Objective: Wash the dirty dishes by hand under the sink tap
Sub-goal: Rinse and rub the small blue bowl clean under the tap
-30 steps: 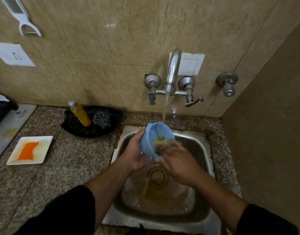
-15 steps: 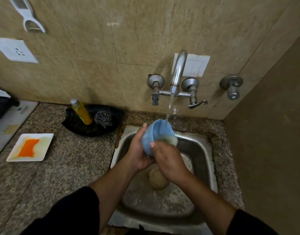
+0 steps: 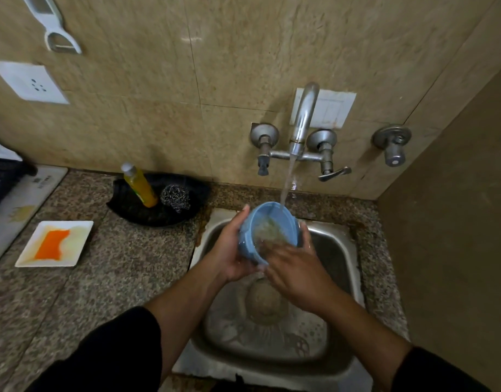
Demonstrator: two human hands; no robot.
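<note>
A small blue bowl (image 3: 253, 224) is tilted under the running tap (image 3: 301, 128) above the steel sink (image 3: 337, 250). My left hand (image 3: 230, 250) grips the bowl from its left side and underneath. My right hand (image 3: 296, 264) has its fingers inside the bowl, rubbing the wet, greenish residue there; the fingertips are blurred. Water streams from the spout onto the bowl's far rim. Murky water and foam lie in the sink bottom around the drain (image 3: 264, 304).
A white square plate (image 3: 31, 250) smeared with orange sauce lies on the granite counter at left. Behind it a black dish (image 3: 138, 213) holds a yellow soap bottle (image 3: 140, 186) and a steel scrubber (image 3: 175, 198). A wall stands close on the right.
My right hand has shifted from the bowl's front rim to reach inside it. The bowl has tilted so its opening faces me more. The view has shifted slightly.
</note>
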